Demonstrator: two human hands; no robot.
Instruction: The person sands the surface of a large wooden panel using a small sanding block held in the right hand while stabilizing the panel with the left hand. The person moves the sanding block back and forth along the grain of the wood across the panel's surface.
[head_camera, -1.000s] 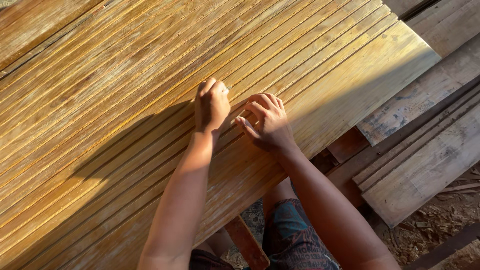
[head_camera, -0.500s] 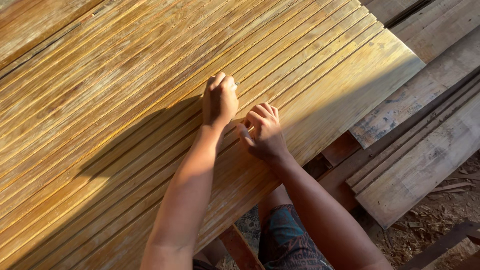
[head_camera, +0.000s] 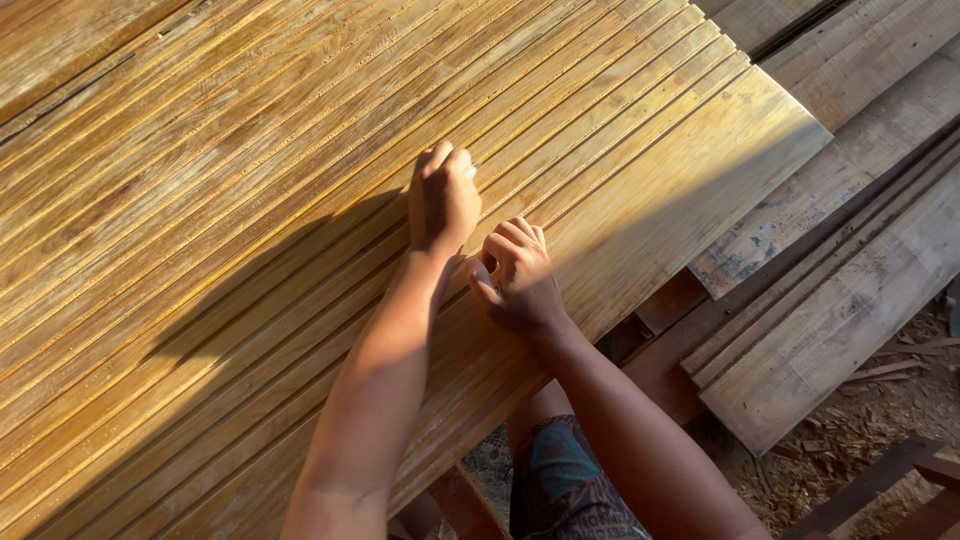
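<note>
Left hand (head_camera: 443, 200) curled into a loose fist, arm stretched forward. Right hand (head_camera: 517, 275) just beside it, fingers (head_camera: 505, 245) bent, thumb out, forearm angled in.

A grooved wooden panel (head_camera: 250, 230) fills the left and centre of the frame, running from lower left to upper right. Both hands lie on it near the middle: the left hand (head_camera: 443, 200) sits slightly above and to the left of the right hand (head_camera: 518, 280), the two close together. To the right of the panel, loose planks (head_camera: 840, 300) lie side by side, reaching the upper right corner. Below them, at lower right, is the ground with wood scraps (head_camera: 850, 440). The person's knee (head_camera: 560, 480) shows at bottom centre, under the panel's edge.
</note>
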